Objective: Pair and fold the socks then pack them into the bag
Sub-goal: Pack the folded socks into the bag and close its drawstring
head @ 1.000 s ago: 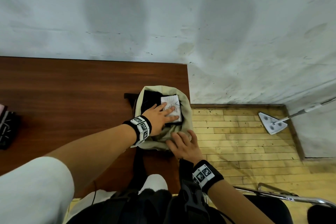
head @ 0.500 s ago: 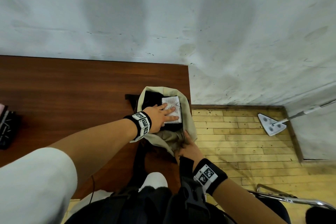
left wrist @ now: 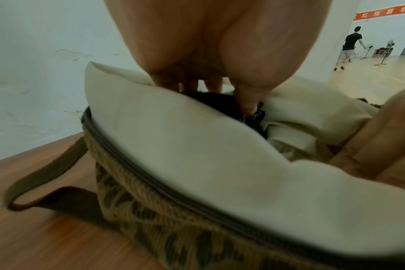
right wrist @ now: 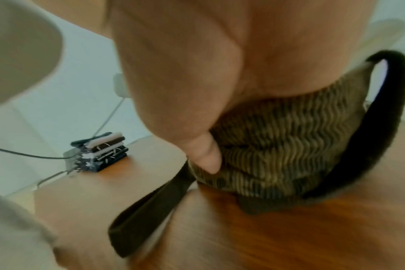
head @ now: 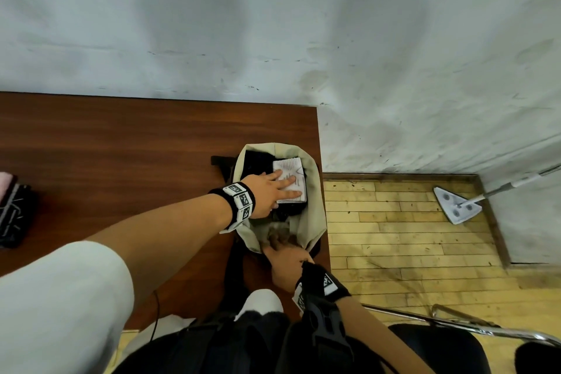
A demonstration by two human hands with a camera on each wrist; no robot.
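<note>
You wear a pale short sleeve (head: 60, 297) on your left arm, black wristbands (head: 239, 202) with white square-patterned tags on both wrists, and a dark molded brace (head: 326, 328) along your right forearm.

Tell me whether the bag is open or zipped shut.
Open. The bag gapes, its cream lining turned out; the left hand presses flat on the white folded socks inside, while the right hand grips the near rim.
</note>
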